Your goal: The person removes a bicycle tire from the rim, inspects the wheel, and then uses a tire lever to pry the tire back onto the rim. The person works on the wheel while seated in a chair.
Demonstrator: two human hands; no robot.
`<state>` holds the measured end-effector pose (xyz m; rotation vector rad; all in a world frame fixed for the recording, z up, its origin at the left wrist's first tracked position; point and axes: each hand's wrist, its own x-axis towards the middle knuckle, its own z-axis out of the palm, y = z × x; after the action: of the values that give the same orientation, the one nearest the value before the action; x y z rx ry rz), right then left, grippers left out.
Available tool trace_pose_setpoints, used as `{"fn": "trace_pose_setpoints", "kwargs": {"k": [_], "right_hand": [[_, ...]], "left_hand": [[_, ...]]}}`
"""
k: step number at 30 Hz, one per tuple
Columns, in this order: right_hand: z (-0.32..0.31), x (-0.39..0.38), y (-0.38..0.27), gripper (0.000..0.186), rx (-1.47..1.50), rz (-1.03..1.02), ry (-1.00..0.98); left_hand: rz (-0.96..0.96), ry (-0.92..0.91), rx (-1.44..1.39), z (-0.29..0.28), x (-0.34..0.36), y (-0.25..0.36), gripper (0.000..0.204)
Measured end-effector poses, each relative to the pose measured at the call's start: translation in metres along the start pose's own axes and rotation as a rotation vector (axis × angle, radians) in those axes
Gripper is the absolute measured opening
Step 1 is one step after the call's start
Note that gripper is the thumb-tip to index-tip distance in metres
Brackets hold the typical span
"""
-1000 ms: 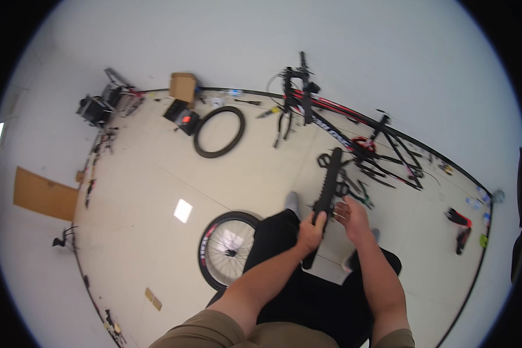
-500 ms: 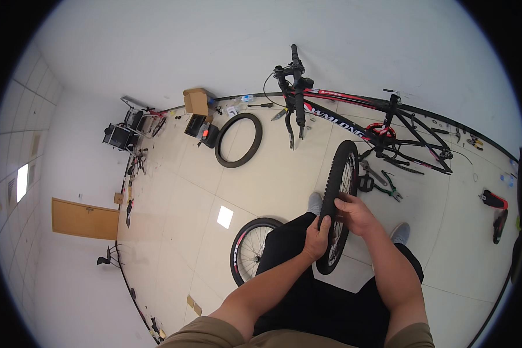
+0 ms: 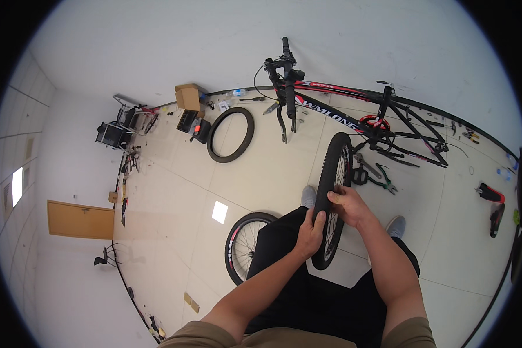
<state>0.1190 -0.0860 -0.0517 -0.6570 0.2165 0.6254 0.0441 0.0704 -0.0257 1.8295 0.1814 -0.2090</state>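
A bicycle wheel (image 3: pixel 334 168) with a knobbly black tyre stands upright between my legs. On its near left side, my left hand (image 3: pixel 311 233) is closed round the tyre, thumb along the tread. Just above and to the right, my right hand (image 3: pixel 347 205) grips the same tyre, its thumb pressed on the tread and its fingers behind the rim and spokes. Beyond the wheel, a black and red bicycle frame (image 3: pixel 336 113) without wheels leans by the wall. A second bicycle wheel (image 3: pixel 233 251) lies by my left leg, partly hidden by it.
A loose tyre (image 3: pixel 213 145) lies on the floor at the far left, next to an open cardboard box (image 3: pixel 188 97) and a black toolbox (image 3: pixel 195 125). Green-handled pliers (image 3: pixel 387 184) and a pedal (image 3: pixel 360 176) lie right of the wheel. A saddle (image 3: pixel 496 217) rests at the far right.
My view has shifted slightly, so the surroundings sit a little further left and up. Both hands keep their hold on the tyre, the right thumb now lying further over the tread.
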Motion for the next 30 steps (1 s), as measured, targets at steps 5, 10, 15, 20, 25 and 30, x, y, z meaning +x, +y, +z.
{"fn": "trace_pose_setpoints", "kwargs": {"k": [5,10,15,20,25,30], "right_hand": [[-0.001,-0.003,-0.005,0.040,0.019,0.016,-0.024],[-0.006,-0.002,-0.001,0.040,0.014,0.002,-0.038],[-0.002,-0.002,-0.003,0.044,-0.006,-0.006,0.018],[-0.010,0.002,0.000,0.049,-0.036,-0.031,0.049],[-0.004,0.006,0.006,0.050,-0.111,-0.046,0.122],[0.006,0.006,0.008,0.050,-0.202,-0.036,0.152]], "left_hand": [[0.015,0.145,0.370,0.016,-0.004,0.043,0.072],[-0.059,0.205,0.394,0.031,0.002,0.048,0.070],[0.040,0.176,0.393,0.030,0.007,0.043,0.059],[0.002,0.111,0.383,0.030,0.009,0.044,0.061],[0.063,0.086,0.312,0.020,0.011,0.030,0.056],[0.088,0.132,0.337,0.014,0.012,0.022,0.052]]}}
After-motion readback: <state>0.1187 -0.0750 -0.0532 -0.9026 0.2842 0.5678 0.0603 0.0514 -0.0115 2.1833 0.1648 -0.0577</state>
